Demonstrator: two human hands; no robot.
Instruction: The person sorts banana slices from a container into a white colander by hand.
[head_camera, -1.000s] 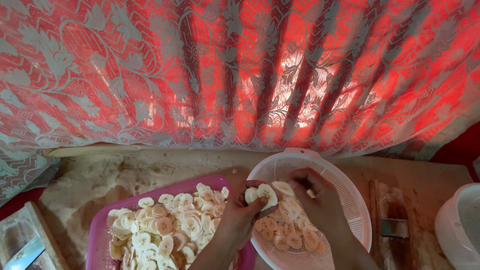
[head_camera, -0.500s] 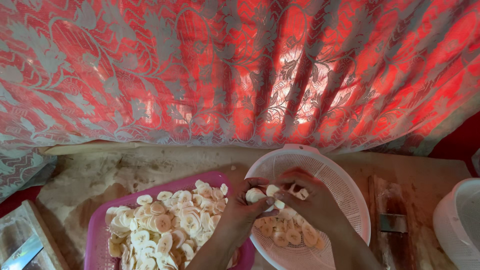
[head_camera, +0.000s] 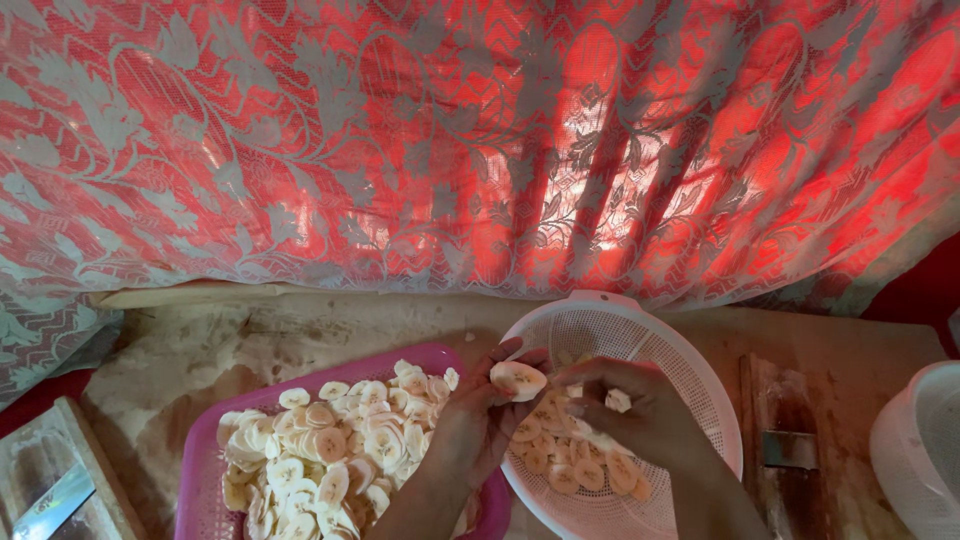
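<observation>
My left hand (head_camera: 470, 425) holds a small stack of pale banana slices (head_camera: 517, 380) over the rim of a white plastic colander (head_camera: 700, 385). My right hand (head_camera: 640, 415) is over the colander, fingers curled around a few slices (head_camera: 618, 400). More banana slices (head_camera: 575, 470) lie in the bottom of the colander. To the left, a pink plastic basket (head_camera: 200, 470) is heaped with banana slices (head_camera: 335, 450).
A wooden slicer board with a metal blade (head_camera: 790, 445) lies right of the colander. Another white tub (head_camera: 920, 450) stands at the right edge. A second slicer (head_camera: 50, 495) sits bottom left. Behind hangs a red and white lace curtain (head_camera: 480, 140).
My hands have parted slightly. The left hand now shows the stack of slices higher, near the colander rim, and the right hand has dropped lower into the colander.
</observation>
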